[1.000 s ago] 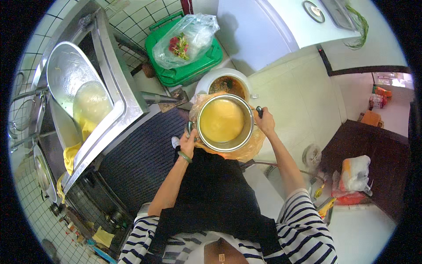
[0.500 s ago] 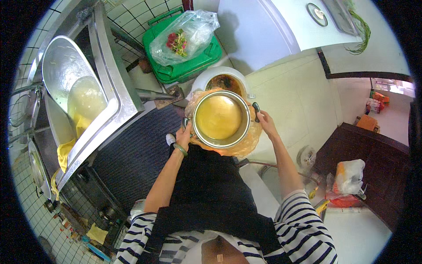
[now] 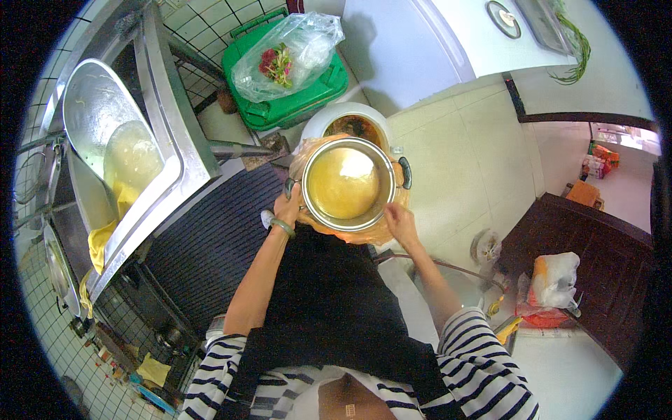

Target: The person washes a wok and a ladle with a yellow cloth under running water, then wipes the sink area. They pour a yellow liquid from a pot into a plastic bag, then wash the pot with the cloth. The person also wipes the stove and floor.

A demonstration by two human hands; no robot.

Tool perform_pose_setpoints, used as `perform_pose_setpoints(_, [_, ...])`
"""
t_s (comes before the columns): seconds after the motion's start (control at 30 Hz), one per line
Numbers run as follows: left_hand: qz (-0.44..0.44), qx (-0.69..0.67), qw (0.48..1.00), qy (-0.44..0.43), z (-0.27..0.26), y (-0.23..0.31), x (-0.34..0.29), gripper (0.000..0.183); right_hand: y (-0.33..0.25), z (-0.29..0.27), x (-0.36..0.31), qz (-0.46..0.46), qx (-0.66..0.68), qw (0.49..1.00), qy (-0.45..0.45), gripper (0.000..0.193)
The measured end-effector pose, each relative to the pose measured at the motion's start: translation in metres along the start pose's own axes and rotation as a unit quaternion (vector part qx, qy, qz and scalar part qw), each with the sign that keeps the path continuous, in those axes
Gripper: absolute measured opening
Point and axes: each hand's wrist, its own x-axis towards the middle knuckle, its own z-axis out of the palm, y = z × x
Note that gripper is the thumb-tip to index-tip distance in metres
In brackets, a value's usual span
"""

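A steel pot (image 3: 346, 185) with two dark handles holds yellowish liquid, its surface shining in the light. My left hand (image 3: 285, 204), with a bracelet at the wrist, grips the pot's left handle (image 3: 290, 187). The right handle (image 3: 405, 173) has no hand on it. Below it, my right hand (image 3: 400, 222) is closed at the lower right rim, its fingertips pinching an orange plastic bag (image 3: 336, 233) that spreads out around and under the pot. Just beyond the pot is a round white container (image 3: 329, 119) with dark brown contents, partly covered by the pot.
A green lidded bin (image 3: 280, 105) carries a clear plastic bag (image 3: 297, 52) with red and green scraps. At left, a steel sink (image 3: 203, 168) holds a basin (image 3: 105, 91) and yellow cloth (image 3: 101, 245). A dark ribbed mat (image 3: 210, 245) lies on the floor; a hose (image 3: 448, 264) runs at right.
My right hand has left the right handle and come down to the pot's lower right edge, closing on the orange bag. My left hand keeps its handle; the pot shifts slightly in view.
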Motion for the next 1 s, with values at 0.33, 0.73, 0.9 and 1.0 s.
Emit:
perform_pose_setpoints(0.33, [0.069,0.236,0.969,0.007,0.010,-0.002,0.003,0.048,0.043,0.021,-0.030,0.097,0.143,0.982,0.078,0.026])
perform_pose_setpoints(0.73, [0.030,-0.054,0.994,-0.088,0.012,-0.064,-0.010,0.025,0.059,0.037,0.022,0.301,0.145,0.941,0.056,0.034])
perform_pose_setpoints(0.9, [-0.046,-0.125,0.985,-0.109,0.009,-0.037,-0.016,0.038,0.059,0.032,0.046,0.185,0.221,0.958,0.011,0.033])
perform_pose_setpoints(1.0, [-0.076,-0.162,0.979,-0.103,-0.001,-0.019,-0.011,0.041,0.047,0.016,0.060,0.261,0.243,0.934,-0.012,0.035])
